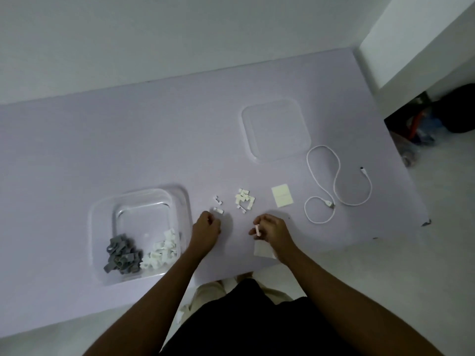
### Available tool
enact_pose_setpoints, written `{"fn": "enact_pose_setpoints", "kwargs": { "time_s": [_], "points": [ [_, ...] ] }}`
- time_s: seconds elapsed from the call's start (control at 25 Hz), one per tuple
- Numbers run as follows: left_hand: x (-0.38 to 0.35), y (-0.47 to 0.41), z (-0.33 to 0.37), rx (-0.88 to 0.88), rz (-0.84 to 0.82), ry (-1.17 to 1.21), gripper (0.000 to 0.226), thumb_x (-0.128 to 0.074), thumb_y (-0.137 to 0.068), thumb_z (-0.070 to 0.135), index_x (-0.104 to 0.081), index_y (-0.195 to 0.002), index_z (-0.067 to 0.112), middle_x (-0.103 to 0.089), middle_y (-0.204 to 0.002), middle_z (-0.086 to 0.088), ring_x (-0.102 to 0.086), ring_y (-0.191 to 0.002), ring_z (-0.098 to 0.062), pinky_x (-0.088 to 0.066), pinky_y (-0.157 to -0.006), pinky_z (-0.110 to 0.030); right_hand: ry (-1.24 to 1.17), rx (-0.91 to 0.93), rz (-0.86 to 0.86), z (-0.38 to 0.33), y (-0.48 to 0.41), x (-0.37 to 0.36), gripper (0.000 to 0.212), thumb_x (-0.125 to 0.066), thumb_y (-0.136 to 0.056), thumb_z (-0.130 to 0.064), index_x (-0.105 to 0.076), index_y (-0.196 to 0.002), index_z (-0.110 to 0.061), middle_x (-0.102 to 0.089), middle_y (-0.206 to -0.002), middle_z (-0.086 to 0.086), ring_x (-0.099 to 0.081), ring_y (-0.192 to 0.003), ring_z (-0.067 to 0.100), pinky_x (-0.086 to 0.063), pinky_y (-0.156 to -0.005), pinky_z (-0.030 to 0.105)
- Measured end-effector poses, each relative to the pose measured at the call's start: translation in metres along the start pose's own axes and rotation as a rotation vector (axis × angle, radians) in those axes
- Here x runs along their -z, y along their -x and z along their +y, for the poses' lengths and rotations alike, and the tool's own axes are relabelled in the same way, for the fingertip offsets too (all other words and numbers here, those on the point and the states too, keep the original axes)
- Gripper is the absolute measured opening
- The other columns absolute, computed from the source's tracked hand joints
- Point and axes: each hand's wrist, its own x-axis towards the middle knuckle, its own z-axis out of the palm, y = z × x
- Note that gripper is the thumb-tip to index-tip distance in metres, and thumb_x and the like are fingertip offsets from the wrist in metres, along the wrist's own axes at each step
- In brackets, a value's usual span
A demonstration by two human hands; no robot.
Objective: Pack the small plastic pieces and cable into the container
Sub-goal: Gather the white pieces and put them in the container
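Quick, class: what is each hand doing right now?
Left hand: fingers curled; whether it holds anything cannot be told.
Right hand: pinches a small white plastic piece.

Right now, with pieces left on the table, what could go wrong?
The right hand pinches a white piece near the table's front edge; dropped, it might fall to the floor. A few loose pieces lie apart from the pile and could be missed. The cable sprawls in loops by the right edge and may snag or slide off.
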Motion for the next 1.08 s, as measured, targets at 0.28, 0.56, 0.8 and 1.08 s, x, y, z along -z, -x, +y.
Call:
{"fn": "enact_pose_setpoints", "kwargs": {
  "time_s": [0.28,0.56,0.8,1.08],
  "points": [
    [-0.013,-0.028,0.018,-0.067,0.123,-0.23,0.066,-0.073,-0.078,0.053,-0.036,-0.114,0.012,-0.065,-0.104,-0.019,-0.064,-0.094,-0.042,-0.051,-0.077,-0.042,0.624,0.292,0.006,-0.03,-0.05,0.016,0.019,-0.074,-0.083,-0.028,-0.059,-0.087,-0.016,-0.057,-0.078,-0.005,-0.053,-0.068,0.01,-0.045,-0.065,0.03],
    [-0.032,-0.051,0.011,-0.211,0.189,-0.447,0.06,-0.055,-0.091,0.053,-0.032,-0.133,0.017,-0.062,-0.106,-0.019,-0.063,-0.094,-0.039,-0.053,-0.08,-0.048,1.086,0.506,-0.009,-0.04,-0.083,-0.012,0.074,-0.074,-0.075,-0.058,-0.041,-0.133,-0.024,-0.052,-0.124,0.01,-0.06,-0.101,0.029,-0.056,-0.081,0.041],
    [-0.035,-0.051,0.005,-0.309,0.287,-0.623,0.032,-0.043,-0.101,0.034,-0.046,-0.117,0.006,-0.064,-0.089,-0.016,-0.065,-0.072,-0.033,-0.054,-0.061,-0.041,1.357,0.637,-0.068,-0.021,-0.092,-0.014,0.058,-0.061,-0.091,-0.051,-0.042,-0.136,-0.021,-0.05,-0.119,0.016,-0.063,-0.094,0.035,-0.057,-0.074,0.041],
    [-0.034,-0.052,0.007,-0.27,0.234,-0.618,0.013,-0.044,-0.095,0.001,-0.051,-0.106,-0.003,-0.059,-0.075,-0.015,-0.061,-0.057,-0.03,-0.048,-0.05,-0.034,1.376,0.753,-0.067,-0.013,-0.094,-0.014,0.042,-0.058,-0.094,-0.04,-0.05,-0.124,-0.011,-0.055,-0.106,0.015,-0.063,-0.069,0.032,-0.05,-0.052,0.035]
  ]
}}
